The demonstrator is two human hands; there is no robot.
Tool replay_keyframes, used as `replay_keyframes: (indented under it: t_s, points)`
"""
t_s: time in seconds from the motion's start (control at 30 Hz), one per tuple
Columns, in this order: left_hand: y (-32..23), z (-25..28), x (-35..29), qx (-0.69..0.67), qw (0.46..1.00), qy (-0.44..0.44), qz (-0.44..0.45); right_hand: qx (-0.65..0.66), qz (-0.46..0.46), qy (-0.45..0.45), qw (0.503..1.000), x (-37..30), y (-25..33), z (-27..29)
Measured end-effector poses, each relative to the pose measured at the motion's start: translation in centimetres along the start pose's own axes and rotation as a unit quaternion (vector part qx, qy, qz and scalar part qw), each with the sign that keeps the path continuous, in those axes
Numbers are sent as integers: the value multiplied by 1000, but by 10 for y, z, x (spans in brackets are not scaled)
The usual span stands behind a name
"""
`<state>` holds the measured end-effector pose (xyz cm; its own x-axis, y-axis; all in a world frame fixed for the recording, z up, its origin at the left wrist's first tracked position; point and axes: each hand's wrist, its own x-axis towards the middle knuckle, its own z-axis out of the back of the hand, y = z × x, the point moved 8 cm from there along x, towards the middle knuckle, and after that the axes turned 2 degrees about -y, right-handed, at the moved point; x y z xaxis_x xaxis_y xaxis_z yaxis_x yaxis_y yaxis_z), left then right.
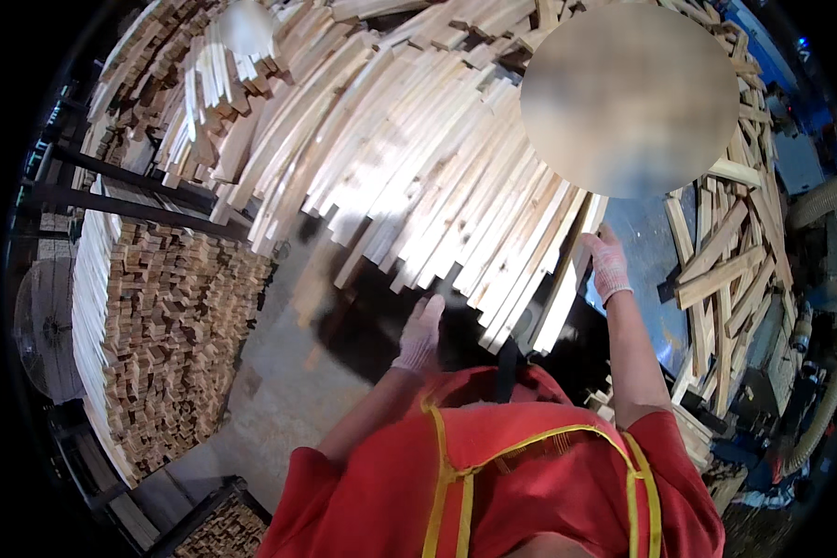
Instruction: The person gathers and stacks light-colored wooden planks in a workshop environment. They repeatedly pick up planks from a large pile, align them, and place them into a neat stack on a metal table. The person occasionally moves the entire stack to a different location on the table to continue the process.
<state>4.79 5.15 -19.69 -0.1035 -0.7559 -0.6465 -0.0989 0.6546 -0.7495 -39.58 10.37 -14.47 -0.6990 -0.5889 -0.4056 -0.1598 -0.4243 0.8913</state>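
Long pale wooden strips [437, 186] lie side by side in a slanting row in front of me, their near ends uneven. My left hand [420, 333], in a whitish knit glove, is just short of those ends with its fingers stretched out and nothing visible in it. At the row's right side my right hand [608, 264], gloved the same way, has its thumb and fingers at the edge of the outermost wooden strip [567, 288]. That strip stands slightly apart from its neighbours, with a dark gap between. Part of the grip is hidden.
A tall stack of wood pieces [172, 325] stands at left behind dark metal bars [121, 206]. On the right, loose strips [725, 260] lie jumbled beside a blue-grey metal surface [656, 321]. A ribbed hose [832, 400] hangs at far right. A blurred disc covers the upper right.
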Motion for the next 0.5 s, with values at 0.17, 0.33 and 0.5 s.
replay_keyframes:
  t_s: [0.17, 0.33, 0.5]
  points:
    - [11, -105, -20, 362, 833, 203, -367, 10, 7, 54, 998, -32, 42, -21]
    - [-32, -169, -66, 421, 803, 398, -139, 91, 26, 53, 994, -27, 45, 32]
    - [-95, -249, 13, 490, 828, 218, -165, 17, 35, 105, 994, 52, -6, 61]
